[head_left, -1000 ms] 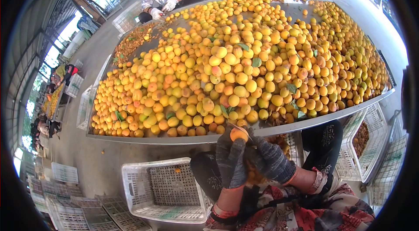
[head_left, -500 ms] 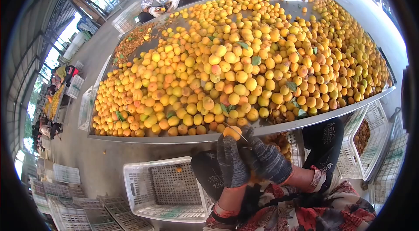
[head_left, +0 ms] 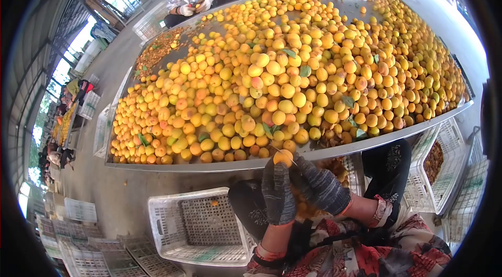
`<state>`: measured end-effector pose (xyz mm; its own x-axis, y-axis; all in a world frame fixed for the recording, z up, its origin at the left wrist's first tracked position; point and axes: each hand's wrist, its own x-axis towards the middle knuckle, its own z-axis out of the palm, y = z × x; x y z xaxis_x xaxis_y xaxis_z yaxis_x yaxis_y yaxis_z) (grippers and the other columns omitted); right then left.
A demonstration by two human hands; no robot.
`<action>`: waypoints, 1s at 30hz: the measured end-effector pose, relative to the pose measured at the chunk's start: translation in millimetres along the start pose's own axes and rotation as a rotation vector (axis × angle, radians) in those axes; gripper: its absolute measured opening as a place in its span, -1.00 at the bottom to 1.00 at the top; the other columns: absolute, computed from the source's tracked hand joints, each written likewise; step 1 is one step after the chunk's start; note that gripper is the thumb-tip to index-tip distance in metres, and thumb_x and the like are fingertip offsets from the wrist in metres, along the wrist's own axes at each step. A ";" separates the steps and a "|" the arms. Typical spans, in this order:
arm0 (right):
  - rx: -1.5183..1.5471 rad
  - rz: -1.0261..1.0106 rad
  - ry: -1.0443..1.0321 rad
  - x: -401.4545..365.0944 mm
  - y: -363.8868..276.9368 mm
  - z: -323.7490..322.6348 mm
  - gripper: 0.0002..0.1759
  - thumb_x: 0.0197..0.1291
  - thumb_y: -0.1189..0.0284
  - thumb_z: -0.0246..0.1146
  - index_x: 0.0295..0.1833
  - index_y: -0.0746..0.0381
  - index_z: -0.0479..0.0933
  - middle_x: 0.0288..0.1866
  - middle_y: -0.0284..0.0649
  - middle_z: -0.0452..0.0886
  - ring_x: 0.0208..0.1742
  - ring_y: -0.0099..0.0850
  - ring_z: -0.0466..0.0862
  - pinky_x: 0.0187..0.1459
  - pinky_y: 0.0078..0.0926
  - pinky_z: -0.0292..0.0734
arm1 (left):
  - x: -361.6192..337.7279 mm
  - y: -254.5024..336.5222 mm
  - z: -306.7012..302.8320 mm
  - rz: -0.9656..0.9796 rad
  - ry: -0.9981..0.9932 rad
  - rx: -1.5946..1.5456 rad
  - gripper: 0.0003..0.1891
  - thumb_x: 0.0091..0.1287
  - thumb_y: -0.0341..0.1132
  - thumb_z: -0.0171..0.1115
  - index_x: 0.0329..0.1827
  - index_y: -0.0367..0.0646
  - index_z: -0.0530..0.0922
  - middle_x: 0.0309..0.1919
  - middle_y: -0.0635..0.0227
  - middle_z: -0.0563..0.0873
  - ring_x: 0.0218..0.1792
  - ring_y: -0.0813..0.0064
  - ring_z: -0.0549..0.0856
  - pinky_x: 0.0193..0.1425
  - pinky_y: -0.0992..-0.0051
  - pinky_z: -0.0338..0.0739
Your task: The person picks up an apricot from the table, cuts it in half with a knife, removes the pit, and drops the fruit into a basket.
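Observation:
Both of my hands wear dark grey knit gloves and meet just below the table's near edge. My left hand (head_left: 277, 193) is closed around an orange-yellow apricot (head_left: 283, 158), which pokes out above the fingertips. Beside it, my right hand (head_left: 322, 187) has its fingers bent in toward the same fruit; a thin wire-like strip curves over the apricot, and what the right fingers grip is too small to name. Behind them a metal-rimmed table (head_left: 225, 166) bears a large heap of apricots (head_left: 261, 83) with some green leaves.
A white plastic crate (head_left: 201, 227) with one small orange piece stands at lower left. Another crate (head_left: 436, 167) holding brown-orange scraps is at right. Two people with gloved hands sit across the table. Stacked crates (head_left: 99, 256) lie at bottom left.
The apricot and my left hand have shifted slightly right. My right hand has moved a little, its fingers now slightly apart from the left hand lower down.

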<state>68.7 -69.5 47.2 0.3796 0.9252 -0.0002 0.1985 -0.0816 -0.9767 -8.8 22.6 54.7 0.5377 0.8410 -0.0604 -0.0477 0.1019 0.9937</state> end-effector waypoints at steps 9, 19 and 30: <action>0.073 0.041 -0.111 1.8 6.6 -10.6 -0.53 -0.07 0.54 0.16 0.04 0.51 0.40 0.09 0.04 0.42 0.15 -0.10 0.42 0.18 -0.31 0.36 | 6.5 0.5 -0.3 0.006 -0.036 -0.151 -0.68 0.29 -0.25 0.12 -0.02 -0.29 0.47 -0.26 0.44 0.58 -0.25 0.69 0.49 -0.15 0.66 0.39; 0.283 0.096 -0.068 4.9 4.5 -5.8 -0.51 -0.17 0.55 0.20 0.02 0.38 0.44 0.04 -0.06 0.46 0.10 -0.07 0.45 0.14 -0.27 0.40 | 4.9 -16.5 -1.1 -0.030 0.014 -0.075 -0.68 0.32 -0.23 0.07 -0.02 -0.32 0.47 -0.23 0.33 0.59 -0.21 0.58 0.52 -0.11 0.57 0.41; 0.534 0.033 0.160 -0.3 -7.5 -24.3 -0.60 0.11 0.56 0.19 0.10 0.32 0.36 -0.05 -0.20 0.52 -0.01 -0.45 0.51 0.00 -0.53 0.43 | 16.8 -40.1 -28.6 0.277 -0.039 0.328 -0.56 0.36 -0.09 -0.05 0.05 -0.34 0.40 -0.14 0.19 0.56 -0.14 0.46 0.54 0.02 0.44 0.47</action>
<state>89.1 -78.1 59.8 0.5185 0.8541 -0.0406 -0.2858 0.1283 -0.9497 -22.0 47.9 11.1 0.5736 0.7916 0.2107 0.0721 -0.3049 0.9496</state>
